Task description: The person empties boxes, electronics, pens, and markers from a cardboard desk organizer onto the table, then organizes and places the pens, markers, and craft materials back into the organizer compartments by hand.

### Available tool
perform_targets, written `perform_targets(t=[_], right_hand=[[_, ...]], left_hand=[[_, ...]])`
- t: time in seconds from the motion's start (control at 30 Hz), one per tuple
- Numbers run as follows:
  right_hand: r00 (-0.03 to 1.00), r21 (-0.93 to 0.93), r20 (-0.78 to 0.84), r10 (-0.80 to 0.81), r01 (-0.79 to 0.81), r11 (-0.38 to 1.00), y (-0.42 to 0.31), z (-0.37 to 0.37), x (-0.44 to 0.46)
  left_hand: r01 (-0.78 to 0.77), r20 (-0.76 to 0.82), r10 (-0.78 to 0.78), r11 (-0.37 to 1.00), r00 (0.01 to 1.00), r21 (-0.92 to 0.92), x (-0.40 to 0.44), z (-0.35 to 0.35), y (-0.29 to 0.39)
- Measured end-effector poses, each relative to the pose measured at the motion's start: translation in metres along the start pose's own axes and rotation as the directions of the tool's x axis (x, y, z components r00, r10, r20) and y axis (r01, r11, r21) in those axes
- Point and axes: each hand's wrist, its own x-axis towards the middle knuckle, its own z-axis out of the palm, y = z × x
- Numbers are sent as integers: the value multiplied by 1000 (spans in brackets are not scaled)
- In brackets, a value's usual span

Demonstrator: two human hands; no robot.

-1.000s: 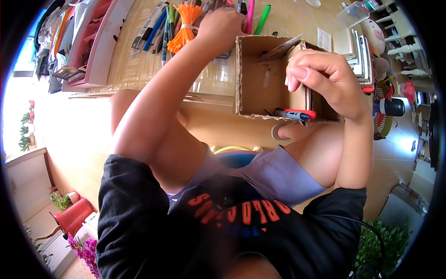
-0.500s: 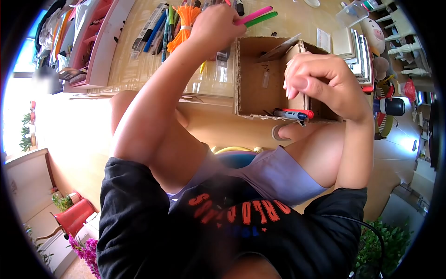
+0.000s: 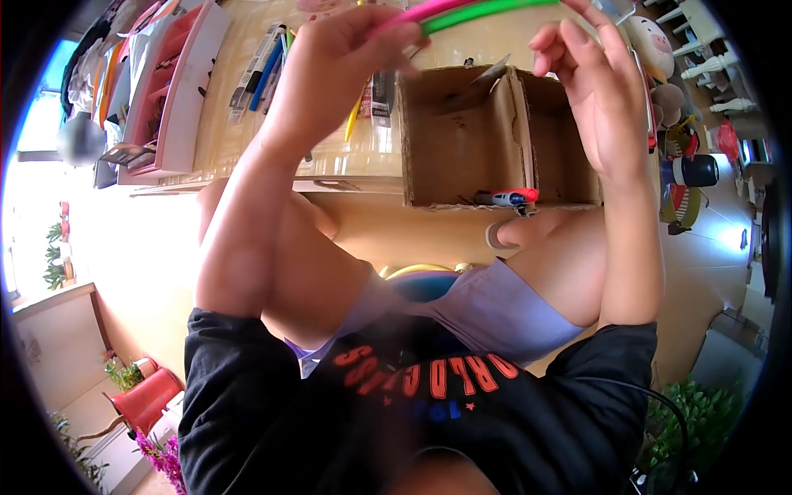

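red lettering curves across the black shirt, only partly legible, above blue characters.

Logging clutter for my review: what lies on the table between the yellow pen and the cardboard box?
A small dark-and-pale packet lies between the yellow pen and the cardboard box, as the head view shows.

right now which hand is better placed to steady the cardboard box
Right hand, probably: half open near the box, while the left hand grips the pink pen and green pen.
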Motion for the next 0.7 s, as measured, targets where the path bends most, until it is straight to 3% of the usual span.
perform_targets(t=[0.07,0.13,0.2,0.23,0.3,0.4,0.43,0.53,0.63,0.7], right_hand=[[996,43,-38,-75,76,996,4,-2,1],[996,81,55,76,-81,993,-19,-4,-2],[987,12,70,142,-143,990,-14,-12,-1],[993,-150,-69,95,-105,983,-8,-1,-4],[993,-272,-55,101,-113,956,-8,2,-6],[998,-333,25,61,-49,942,-9,3,-8],[998,-316,50,35,-17,948,-9,8,-10],[987,-284,153,47,-2,959,-9,16,-14],[962,-237,194,192,-144,961,-10,20,-14],[967,-231,231,106,-51,972,-5,22,-16]], left_hand=[[55,108,-52,998,993,-24,-7,4,12],[26,126,-26,1000,992,3,-11,6,13],[10,126,-21,997,992,82,-14,5,15],[-18,111,11,998,994,63,-13,5,15],[-75,77,73,997,994,24,-12,5,16],[89,17,-88,975,996,-205,-9,-2,18],[37,-7,-41,953,999,-300,-9,-3,17],[11,-179,-95,908,979,-419,-7,4,16],[-49,-198,-67,846,978,-530,-9,7,11],[-38,-178,-89,795,980,-605,-8,4,7]])
